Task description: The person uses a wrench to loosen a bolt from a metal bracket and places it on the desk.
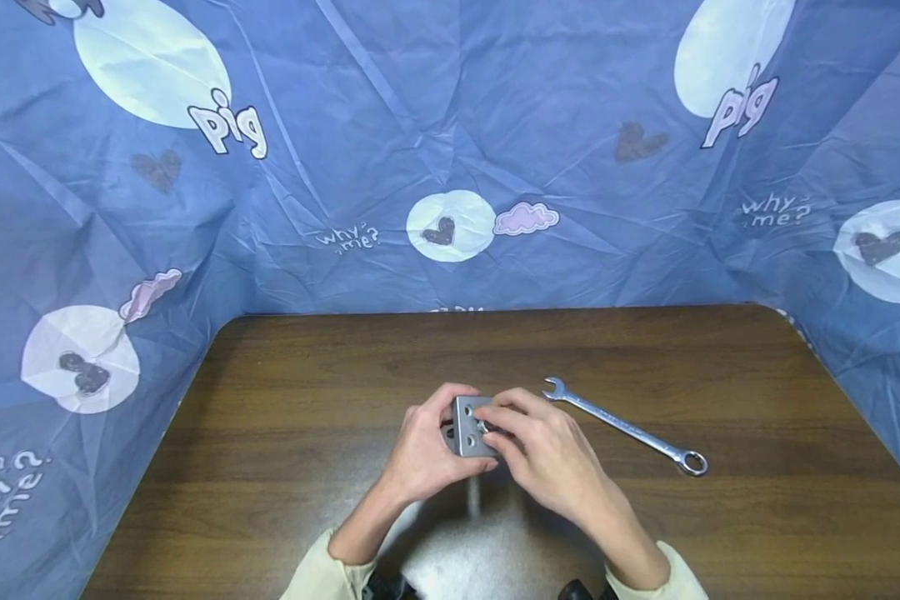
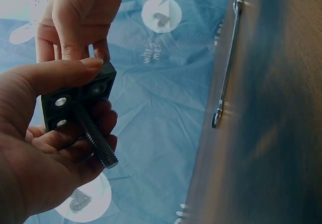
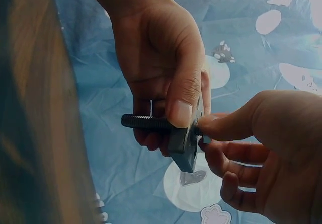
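Observation:
A square grey metal block (image 1: 462,427) with several holes is gripped at its edges by the left hand (image 1: 423,450), thumb on one side and fingers on the other. A threaded bolt (image 2: 95,136) passes through the block and sticks out on the left palm's side. In the right wrist view the bolt's shank (image 3: 146,123) points away from the right hand (image 3: 282,148). On the opposite face, the right hand's thumb and fingers pinch the bolt's head (image 3: 205,139), which they partly cover.
A combination wrench (image 1: 626,427) lies on the brown wooden table (image 1: 307,367), right of the hands. Blue printed cloth (image 1: 375,167) hangs behind the table and along both sides.

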`<state>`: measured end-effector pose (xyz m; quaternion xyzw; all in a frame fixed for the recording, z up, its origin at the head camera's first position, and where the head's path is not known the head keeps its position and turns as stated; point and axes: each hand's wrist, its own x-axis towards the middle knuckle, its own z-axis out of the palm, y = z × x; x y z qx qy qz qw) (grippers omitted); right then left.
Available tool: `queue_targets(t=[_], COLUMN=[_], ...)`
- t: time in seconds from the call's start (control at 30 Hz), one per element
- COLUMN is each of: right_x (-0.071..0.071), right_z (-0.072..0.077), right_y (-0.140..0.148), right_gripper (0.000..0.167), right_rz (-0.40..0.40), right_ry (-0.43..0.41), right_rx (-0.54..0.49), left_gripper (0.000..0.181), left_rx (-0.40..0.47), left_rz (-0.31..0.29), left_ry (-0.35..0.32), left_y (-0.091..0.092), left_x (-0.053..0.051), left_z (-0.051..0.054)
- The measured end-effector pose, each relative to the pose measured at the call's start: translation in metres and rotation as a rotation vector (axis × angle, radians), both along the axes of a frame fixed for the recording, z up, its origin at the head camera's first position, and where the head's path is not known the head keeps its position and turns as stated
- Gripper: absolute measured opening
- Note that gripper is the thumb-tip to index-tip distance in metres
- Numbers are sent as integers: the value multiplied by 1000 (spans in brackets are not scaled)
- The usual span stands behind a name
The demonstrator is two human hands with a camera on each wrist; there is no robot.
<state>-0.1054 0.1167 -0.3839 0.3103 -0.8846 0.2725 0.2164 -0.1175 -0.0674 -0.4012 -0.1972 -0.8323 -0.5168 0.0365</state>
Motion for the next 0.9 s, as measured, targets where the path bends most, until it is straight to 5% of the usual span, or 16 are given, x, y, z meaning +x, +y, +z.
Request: queue_targets(t=[0.37,0.5,0.77,0.9], right_x=[-3,-3,0,-1], right_z=[-1,-2,2,0], right_y=[-1,-1,-2,-3], right_gripper=[26,26,34,27], right_rz=[90,89,-36,-119], right_ry=[118,102,-27,-28], right_rx=[-19,-30,-83,-82], left_gripper=[69,68,65,68], left_rx=[2,-1,27,26], left_rz=[-5,-5,0,4], left_ry=[-9,-4,10,-10], left_y=[0,0,-1,-1], left_x=[0,0,0,0], left_z=[0,0,0,3])
